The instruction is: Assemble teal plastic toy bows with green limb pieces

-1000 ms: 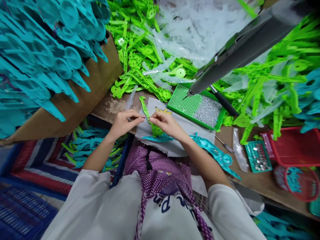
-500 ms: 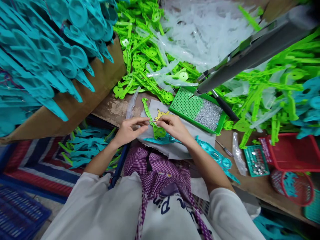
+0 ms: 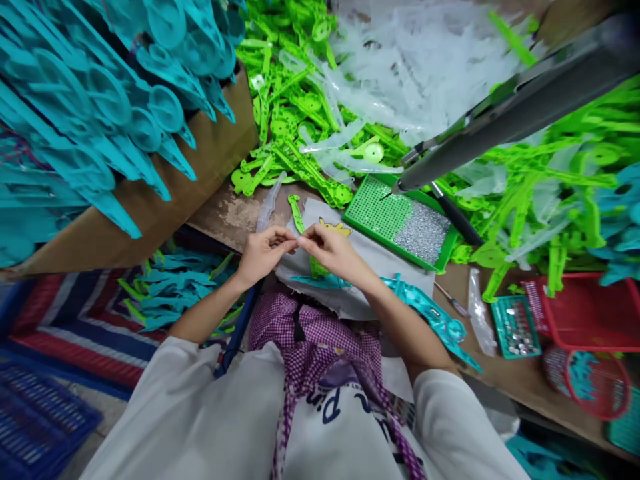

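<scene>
My left hand (image 3: 264,253) and my right hand (image 3: 327,250) meet fingertip to fingertip over a long green plastic part (image 3: 298,215) that lies on a white cloth (image 3: 373,257) with a yellow print. Both hands are pinched; what sits between the fingertips is too small to name. A teal plastic part (image 3: 430,313) lies under my right forearm. Just beyond the hands a green perforated tray (image 3: 373,210) holds a heap of small silvery screws (image 3: 424,233).
A cardboard box (image 3: 200,160) at left is stuffed with teal parts (image 3: 90,107). Green parts (image 3: 300,100) and clear plastic pieces (image 3: 415,67) pile up behind. A grey bar (image 3: 505,120) slants overhead. A red basket (image 3: 590,313) and a small teal tray (image 3: 515,327) are at right.
My hands have drawn closer together and shifted slightly up over the green part. The view has tilted a little; the green part stays on the cloth.
</scene>
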Motion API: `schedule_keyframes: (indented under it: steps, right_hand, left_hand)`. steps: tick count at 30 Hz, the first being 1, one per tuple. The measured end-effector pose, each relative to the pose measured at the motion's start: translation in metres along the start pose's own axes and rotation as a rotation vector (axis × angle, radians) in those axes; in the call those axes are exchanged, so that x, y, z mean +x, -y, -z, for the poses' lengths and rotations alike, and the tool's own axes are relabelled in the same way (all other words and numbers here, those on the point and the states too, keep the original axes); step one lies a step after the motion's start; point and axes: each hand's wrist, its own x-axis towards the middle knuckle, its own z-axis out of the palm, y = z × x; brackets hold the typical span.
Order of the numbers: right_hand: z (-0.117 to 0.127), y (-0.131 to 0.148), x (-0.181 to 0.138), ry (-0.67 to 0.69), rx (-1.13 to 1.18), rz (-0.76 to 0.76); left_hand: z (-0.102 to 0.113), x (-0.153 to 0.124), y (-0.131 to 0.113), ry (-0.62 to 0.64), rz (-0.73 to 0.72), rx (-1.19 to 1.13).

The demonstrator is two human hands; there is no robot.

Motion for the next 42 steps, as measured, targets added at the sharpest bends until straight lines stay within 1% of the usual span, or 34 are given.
schedule_keyframes:
  steps: [2,3,5,6,8,10,12,14,16,19,23,25,27,29,33,36,38,40,42]
  right_hand:
    - [0.007,-0.011,0.008,0.055,0.118,0.0]
    - [0.011,-0.015,0.012,0.074,0.159,-0.017]
    - [0.015,-0.02,0.022,0.05,0.177,-0.051]
    - [0.016,-0.02,0.028,0.007,0.147,-0.057]
    - [0.016,-0.02,0.041,-0.092,0.006,-0.062]
    - [0.014,-0.019,0.055,-0.144,-0.173,-0.099]
    - [0.012,-0.018,0.065,-0.138,-0.301,-0.163]
    - [0.01,-0.018,0.073,-0.109,-0.368,-0.214]
    - [0.01,-0.018,0.077,-0.094,-0.417,-0.249]
    - [0.011,-0.017,0.081,-0.087,-0.473,-0.302]
    - [0.014,-0.02,0.086,-0.042,-0.446,-0.341]
    - [0.015,-0.023,0.088,-0.02,-0.409,-0.357]
    - [0.015,-0.025,0.09,-0.011,-0.389,-0.365]
    - [0.016,-0.026,0.091,-0.005,-0.385,-0.365]
    - [0.019,-0.025,0.094,0.021,-0.405,-0.372]
    - [0.021,-0.021,0.093,0.064,-0.432,-0.371]
    - [0.018,-0.015,0.086,0.082,-0.492,-0.361]
    - [0.013,-0.007,0.073,0.028,-0.602,-0.338]
    - [0.007,0.0,0.058,-0.079,-0.704,-0.307]
  left_hand:
    - [0.003,0.004,0.004,0.03,0.018,0.001]
    - [0.006,0.008,0.005,0.044,0.002,0.025]
    - [0.014,0.024,0.006,0.074,-0.083,0.124]
    - [0.019,0.035,0.007,0.095,-0.138,0.193]
    - [0.027,0.06,0.008,0.162,-0.237,0.333]
    - [0.031,0.084,0.012,0.281,-0.279,0.426]
    - [0.031,0.101,0.018,0.404,-0.296,0.487]
    - [0.029,0.111,0.023,0.497,-0.313,0.539]
    - [0.027,0.117,0.025,0.547,-0.323,0.583]
    - [0.028,0.127,0.025,0.589,-0.31,0.618]
    - [0.03,0.144,0.027,0.689,-0.253,0.566]
    - [0.03,0.151,0.028,0.705,-0.212,0.526]
    - [0.028,0.154,0.027,0.692,-0.183,0.542]
    - [0.025,0.155,0.025,0.694,-0.174,0.613]
    - [0.02,0.159,0.018,0.741,-0.146,0.765]
    - [0.016,0.163,0.014,0.762,-0.095,0.826]
    - [0.014,0.164,0.011,0.768,-0.055,0.847]
    - [0.012,0.163,0.009,0.766,-0.032,0.869]
    - [0.01,0.161,0.007,0.766,-0.04,0.888]
